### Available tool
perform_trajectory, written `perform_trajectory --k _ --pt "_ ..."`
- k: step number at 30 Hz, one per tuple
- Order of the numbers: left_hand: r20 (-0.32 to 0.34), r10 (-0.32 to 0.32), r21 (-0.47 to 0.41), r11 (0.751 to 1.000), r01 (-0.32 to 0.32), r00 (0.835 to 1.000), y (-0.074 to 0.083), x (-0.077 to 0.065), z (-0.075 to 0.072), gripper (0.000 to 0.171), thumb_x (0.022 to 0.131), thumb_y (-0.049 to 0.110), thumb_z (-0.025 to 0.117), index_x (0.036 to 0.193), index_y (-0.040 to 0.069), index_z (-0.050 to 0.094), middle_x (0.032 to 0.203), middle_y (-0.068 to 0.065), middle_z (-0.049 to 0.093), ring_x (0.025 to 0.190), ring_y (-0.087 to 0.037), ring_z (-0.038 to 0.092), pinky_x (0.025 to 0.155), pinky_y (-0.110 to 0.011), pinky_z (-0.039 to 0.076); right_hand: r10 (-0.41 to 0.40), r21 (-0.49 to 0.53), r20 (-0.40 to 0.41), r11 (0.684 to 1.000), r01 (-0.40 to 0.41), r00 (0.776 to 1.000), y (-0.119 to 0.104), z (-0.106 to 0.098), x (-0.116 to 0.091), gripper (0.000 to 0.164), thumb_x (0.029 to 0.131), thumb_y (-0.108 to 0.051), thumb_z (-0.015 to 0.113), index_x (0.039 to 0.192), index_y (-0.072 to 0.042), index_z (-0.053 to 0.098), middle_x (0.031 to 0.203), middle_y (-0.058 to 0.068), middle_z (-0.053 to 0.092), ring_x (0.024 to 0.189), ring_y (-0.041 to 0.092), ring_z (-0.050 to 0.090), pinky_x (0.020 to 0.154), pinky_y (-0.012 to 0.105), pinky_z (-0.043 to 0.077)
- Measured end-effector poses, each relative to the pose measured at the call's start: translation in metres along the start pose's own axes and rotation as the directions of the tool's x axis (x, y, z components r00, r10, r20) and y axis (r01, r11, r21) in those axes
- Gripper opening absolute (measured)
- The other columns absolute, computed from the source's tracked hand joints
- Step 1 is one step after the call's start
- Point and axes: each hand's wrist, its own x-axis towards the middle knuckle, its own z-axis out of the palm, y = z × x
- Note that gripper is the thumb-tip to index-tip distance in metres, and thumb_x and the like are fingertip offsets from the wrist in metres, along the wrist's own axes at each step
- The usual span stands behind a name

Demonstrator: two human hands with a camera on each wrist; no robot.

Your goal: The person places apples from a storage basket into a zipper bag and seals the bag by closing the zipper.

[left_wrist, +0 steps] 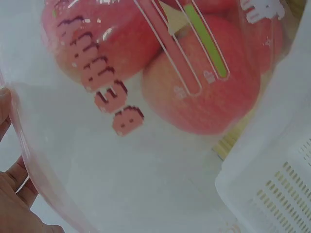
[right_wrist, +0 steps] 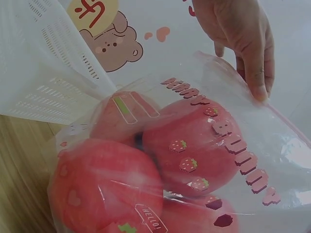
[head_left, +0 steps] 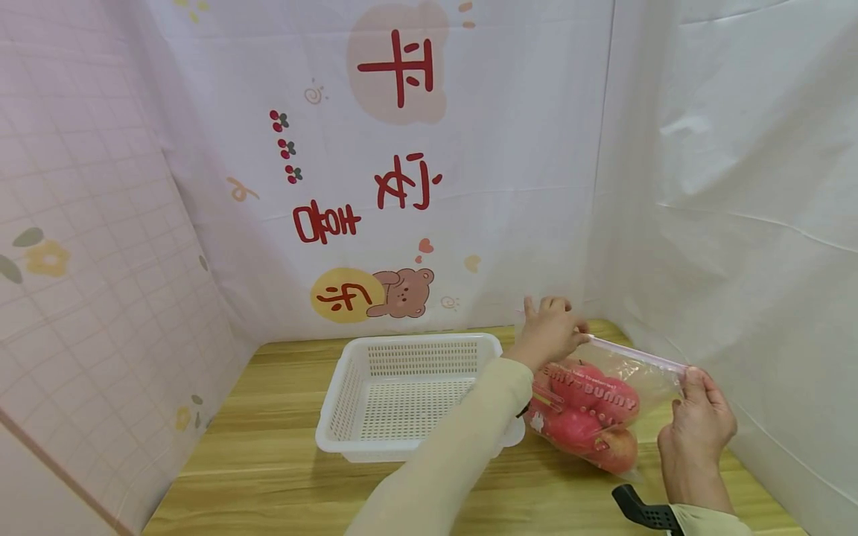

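Observation:
A clear zip bag (head_left: 649,372) with pink lettering and strawberry prints holds several red apples (head_left: 579,430). Its pink zip edge runs along the top. My left hand (head_left: 551,331) pinches this edge near its left part, thumb on one side and fingers behind, as the right wrist view shows for the same hand (right_wrist: 243,39). At the opposite end, my right hand (head_left: 700,417) grips the bag's top corner between thumb and fingers. In the left wrist view, the apples (left_wrist: 204,87) press against the plastic, and part of the hand (left_wrist: 22,201) shows at the left edge.
Just left of the bag stands a white perforated plastic basket (head_left: 422,341), with my left forearm crossing over its right side. Both sit on a wood-grain table (head_left: 255,461). White printed cloth (head_left: 523,149) hangs behind, and more cloth closes off both sides.

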Motion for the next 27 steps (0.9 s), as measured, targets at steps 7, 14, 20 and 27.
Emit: perform_trajectory --k 7,14,20,27 --pt "0.014 -0.026 -0.011 1.000 0.026 1.000 -0.017 0.001 -0.002 0.027 0.096 0.053 0.053 0.116 0.045 0.068 0.142 0.009 0.046 0.140 -0.015 0.031 0.116 -0.058 0.015 0.006 0.018 -0.004 1.000 -0.006 1.000 0.000 0.001 0.001 0.012 0.082 -0.010 0.081 0.089 -0.003 0.075 0.080 -0.001 0.065 0.084 0.010 0.050 0.060 0.019 0.032" --pt "0.014 -0.032 -0.051 0.998 0.032 0.999 -0.038 -0.001 -0.004 0.025 0.097 0.050 0.054 0.114 0.040 0.070 0.143 0.004 0.046 0.140 -0.019 0.032 0.115 -0.062 0.015 0.016 0.036 -0.007 0.999 -0.015 1.000 -0.001 0.002 0.004 0.009 0.082 -0.007 0.081 0.086 -0.003 0.075 0.077 -0.001 0.064 0.076 0.010 0.048 0.053 0.018 0.032" --pt "0.031 -0.055 -0.075 0.996 0.057 0.998 -0.054 -0.003 -0.006 0.023 0.098 0.048 0.054 0.112 0.039 0.069 0.143 0.003 0.046 0.140 -0.019 0.031 0.115 -0.062 0.013 0.022 0.046 -0.002 0.999 -0.022 1.000 -0.001 0.003 0.007 0.008 0.081 -0.005 0.081 0.085 -0.002 0.074 0.075 -0.001 0.063 0.069 0.010 0.045 0.048 0.017 0.029" --pt "0.026 -0.078 -0.095 0.992 0.080 0.997 -0.069 -0.005 -0.007 0.021 0.098 0.046 0.056 0.110 0.037 0.071 0.141 0.002 0.048 0.139 -0.021 0.032 0.114 -0.063 0.013 0.023 0.045 -0.004 0.999 -0.023 1.000 -0.003 0.004 0.009 0.008 0.081 -0.005 0.081 0.085 -0.001 0.075 0.073 -0.001 0.063 0.071 0.009 0.047 0.050 0.017 0.033"
